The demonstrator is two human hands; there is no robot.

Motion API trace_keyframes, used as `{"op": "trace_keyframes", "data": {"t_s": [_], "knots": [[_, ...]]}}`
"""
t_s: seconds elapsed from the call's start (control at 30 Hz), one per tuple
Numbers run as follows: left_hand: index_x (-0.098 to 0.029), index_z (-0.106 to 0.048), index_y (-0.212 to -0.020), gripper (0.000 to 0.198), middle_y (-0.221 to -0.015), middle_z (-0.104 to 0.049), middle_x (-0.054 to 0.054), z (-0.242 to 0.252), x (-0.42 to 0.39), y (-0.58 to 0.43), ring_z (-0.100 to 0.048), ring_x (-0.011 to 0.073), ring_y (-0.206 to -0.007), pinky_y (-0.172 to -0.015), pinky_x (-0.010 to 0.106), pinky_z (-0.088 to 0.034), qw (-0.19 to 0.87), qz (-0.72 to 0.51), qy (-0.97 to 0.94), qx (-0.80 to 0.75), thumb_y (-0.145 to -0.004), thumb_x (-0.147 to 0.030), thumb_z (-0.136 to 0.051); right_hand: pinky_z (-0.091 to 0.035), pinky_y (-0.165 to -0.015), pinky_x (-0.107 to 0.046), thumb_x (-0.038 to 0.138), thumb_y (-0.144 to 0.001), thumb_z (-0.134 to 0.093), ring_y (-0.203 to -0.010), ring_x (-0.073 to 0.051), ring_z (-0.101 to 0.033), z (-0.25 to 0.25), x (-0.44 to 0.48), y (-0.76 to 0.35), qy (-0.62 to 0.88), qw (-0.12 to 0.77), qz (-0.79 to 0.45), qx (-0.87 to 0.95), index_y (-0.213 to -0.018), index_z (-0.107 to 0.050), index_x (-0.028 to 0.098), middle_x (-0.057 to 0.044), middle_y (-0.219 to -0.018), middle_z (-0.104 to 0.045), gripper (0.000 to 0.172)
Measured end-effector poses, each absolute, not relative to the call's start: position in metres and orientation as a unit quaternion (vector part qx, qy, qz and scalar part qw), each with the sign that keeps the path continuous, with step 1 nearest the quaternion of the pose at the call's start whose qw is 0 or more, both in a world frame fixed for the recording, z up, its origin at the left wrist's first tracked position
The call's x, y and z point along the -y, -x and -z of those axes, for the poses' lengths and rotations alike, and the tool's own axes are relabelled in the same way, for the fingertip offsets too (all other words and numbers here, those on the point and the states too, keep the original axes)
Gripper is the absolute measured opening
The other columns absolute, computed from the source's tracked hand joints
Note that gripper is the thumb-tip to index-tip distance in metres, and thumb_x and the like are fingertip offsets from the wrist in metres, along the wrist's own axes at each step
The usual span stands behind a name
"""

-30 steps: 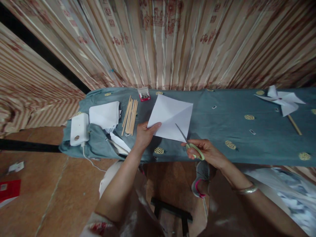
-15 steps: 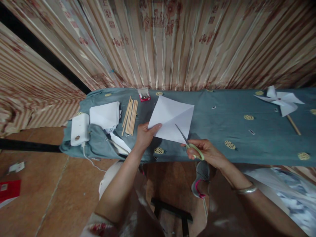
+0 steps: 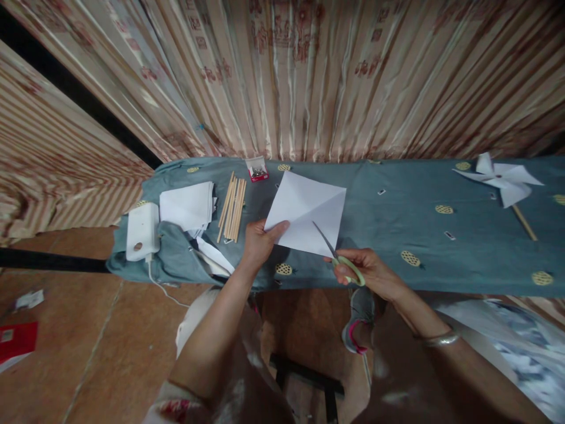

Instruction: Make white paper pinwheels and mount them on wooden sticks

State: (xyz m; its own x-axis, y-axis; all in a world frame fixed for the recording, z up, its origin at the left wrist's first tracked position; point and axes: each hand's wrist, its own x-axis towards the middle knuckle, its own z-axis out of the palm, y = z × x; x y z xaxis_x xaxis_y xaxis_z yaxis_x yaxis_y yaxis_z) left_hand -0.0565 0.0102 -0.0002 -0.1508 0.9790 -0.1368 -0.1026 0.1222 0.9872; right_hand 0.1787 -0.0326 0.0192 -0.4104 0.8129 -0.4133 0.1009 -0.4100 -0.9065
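A square white sheet of paper [image 3: 304, 206] with diagonal creases is pinched at its lower left corner by my left hand [image 3: 261, 240], thumb on top. My right hand [image 3: 364, 268] grips scissors [image 3: 351, 271] with pale green handles. One dark blade lies over the sheet, pointing up and left from the lower right corner towards the middle; the other blade is hidden, seemingly under the paper.
On the cloth-covered table [image 3: 388, 224], a paper stack [image 3: 188, 206], wooden sticks [image 3: 232, 209], a small red box of metal pins [image 3: 257, 171] and a white device [image 3: 142, 231] with a cable lie left. A paper pinwheel [image 3: 503, 179] on a stick lies far right. A curtain [image 3: 291, 88] hangs behind.
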Motion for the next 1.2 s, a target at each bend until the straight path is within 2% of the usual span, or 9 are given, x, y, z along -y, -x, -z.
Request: {"op": "trace_keyframes", "data": {"t_s": [0.17, 0.4, 0.57, 0.7, 0.8, 0.87, 1.0, 1.07, 1.2], "knots": [[-0.012, -0.073, -0.067, 0.027, -0.062, -0.066, 0.0, -0.001, -0.009, 0.055, -0.052, 0.0106, -0.055, -0.053, 0.024, -0.041, 0.518, -0.518, -0.402, -0.549, -0.06, -0.037, -0.081, -0.038, -0.048, -0.023, 0.065, -0.06, -0.076, -0.047, -0.007, -0.047, -0.019, 0.032, -0.178, 0.477, 0.257, -0.682, 0.492, -0.069, -0.066, 0.015, 0.002, -0.055, -0.059, 0.052], [-0.012, -0.074, -0.071, 0.029, -0.066, -0.069, 0.003, 0.001, -0.01, 0.054, -0.057, 0.0132, -0.059, -0.056, 0.025, -0.045, 0.504, -0.519, -0.399, -0.563, -0.059, -0.038, -0.082, -0.043, -0.048, -0.024, 0.062, -0.054, -0.081, -0.046, -0.007, -0.048, -0.02, 0.032, -0.177, 0.486, 0.273, -0.692, 0.459, -0.082, -0.072, 0.015, 0.003, -0.053, -0.059, 0.056], [-0.012, -0.075, -0.071, 0.031, -0.064, -0.069, 0.003, 0.005, -0.01, 0.056, -0.057, 0.013, -0.057, -0.055, 0.025, -0.045, 0.5, -0.515, -0.402, -0.568, -0.06, -0.039, -0.081, -0.042, -0.048, -0.025, 0.063, -0.058, -0.078, -0.046, -0.008, -0.047, -0.016, 0.032, -0.177, 0.477, 0.273, -0.682, 0.482, -0.079, -0.071, 0.014, 0.002, -0.054, -0.059, 0.054], [-0.012, -0.075, -0.072, 0.032, -0.064, -0.069, 0.003, 0.004, -0.01, 0.058, -0.057, 0.0127, -0.056, -0.054, 0.025, -0.045, 0.494, -0.521, -0.395, -0.573, -0.059, -0.04, -0.083, -0.045, -0.052, -0.026, 0.06, -0.065, -0.075, -0.05, -0.01, -0.053, -0.008, 0.034, -0.18, 0.476, 0.242, -0.664, 0.523, -0.088, -0.068, 0.014, 0.002, -0.059, -0.061, 0.051], [-0.011, -0.076, -0.074, 0.033, -0.066, -0.07, 0.003, 0.0, -0.011, 0.062, -0.058, 0.0134, -0.057, -0.055, 0.025, -0.046, 0.476, -0.537, -0.39, -0.577, -0.058, -0.04, -0.083, -0.042, -0.051, -0.024, 0.053, -0.071, -0.071, -0.053, -0.012, -0.056, -0.004, 0.033, -0.192, 0.515, 0.203, -0.563, 0.614, -0.098, -0.066, 0.017, 0.002, -0.061, -0.063, 0.045], [-0.011, -0.076, -0.077, 0.034, -0.069, -0.072, 0.005, -0.002, -0.011, 0.065, -0.06, 0.0145, -0.06, -0.058, 0.026, -0.048, 0.467, -0.548, -0.386, -0.577, -0.059, -0.039, -0.082, -0.042, -0.052, -0.025, 0.045, -0.075, -0.068, -0.056, -0.015, -0.06, -0.002, 0.032, -0.203, 0.575, 0.176, -0.417, 0.681, -0.106, -0.064, 0.018, 0.0, -0.066, -0.067, 0.041], [-0.01, -0.076, -0.081, 0.036, -0.075, -0.074, 0.007, -0.001, -0.011, 0.07, -0.064, 0.017, -0.064, -0.063, 0.028, -0.051, 0.463, -0.558, -0.38, -0.575, -0.06, -0.039, -0.082, -0.047, -0.062, -0.031, 0.032, -0.081, -0.06, -0.069, -0.025, -0.069, 0.001, 0.03, -0.221, 0.666, 0.105, -0.137, 0.726, -0.116, -0.059, 0.015, -0.009, -0.08, -0.074, 0.039], [-0.01, -0.076, -0.082, 0.038, -0.077, -0.074, 0.008, 0.0, -0.012, 0.073, -0.065, 0.0179, -0.066, -0.063, 0.029, -0.051, 0.458, -0.561, -0.381, -0.575, -0.06, -0.04, -0.081, -0.048, -0.064, -0.032, 0.03, -0.082, -0.058, -0.074, -0.027, -0.071, 0.002, 0.031, -0.224, 0.672, 0.08, -0.078, 0.732, -0.117, -0.059, 0.015, -0.011, -0.084, -0.074, 0.037], [-0.011, -0.076, -0.084, 0.039, -0.081, -0.075, 0.009, 0.002, -0.013, 0.078, -0.066, 0.0191, -0.07, -0.064, 0.028, -0.052, 0.445, -0.566, -0.382, -0.579, -0.059, -0.041, -0.082, -0.05, -0.068, -0.033, 0.028, -0.084, -0.058, -0.079, -0.027, -0.071, 0.002, 0.028, -0.218, 0.679, 0.062, -0.041, 0.73, -0.112, -0.06, 0.014, -0.013, -0.088, -0.074, 0.031]]}}
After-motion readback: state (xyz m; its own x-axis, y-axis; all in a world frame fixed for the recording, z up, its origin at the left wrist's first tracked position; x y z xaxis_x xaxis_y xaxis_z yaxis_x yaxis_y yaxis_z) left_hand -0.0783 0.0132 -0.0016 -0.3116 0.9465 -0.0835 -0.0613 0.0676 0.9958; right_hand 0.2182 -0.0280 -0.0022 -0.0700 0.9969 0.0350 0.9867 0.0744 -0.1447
